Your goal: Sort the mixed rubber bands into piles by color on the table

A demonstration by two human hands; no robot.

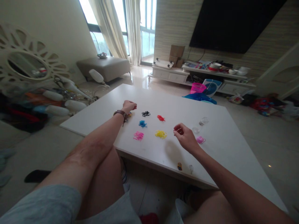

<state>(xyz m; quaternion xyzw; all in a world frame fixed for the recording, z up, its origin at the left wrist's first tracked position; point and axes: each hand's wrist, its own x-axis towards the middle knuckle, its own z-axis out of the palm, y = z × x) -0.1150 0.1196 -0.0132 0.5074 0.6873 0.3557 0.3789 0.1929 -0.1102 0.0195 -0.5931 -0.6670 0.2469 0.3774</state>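
My left hand [130,106] is over the table's far left part, fingers curled together; anything in them is too small to make out. Below its wrist a brownish-yellow pile [129,115] is partly hidden. My right hand [185,136] hovers right of the yellow pile [161,134], fingers loosely bent, a gap between thumb and fingers, nothing visible in it. Between the hands lie small heaps of what look like rubber bands: a black pile [146,114], a red pile [161,118], a blue pile [142,123] and a pink pile [138,136].
On the white table [210,171], clear plastic pieces [204,121] and a small pink object [200,140] lie beyond my right wrist. A small yellow cartoon figure [179,166] and a clear piece [191,169] are near the front edge. A lamp [96,76] stands left.
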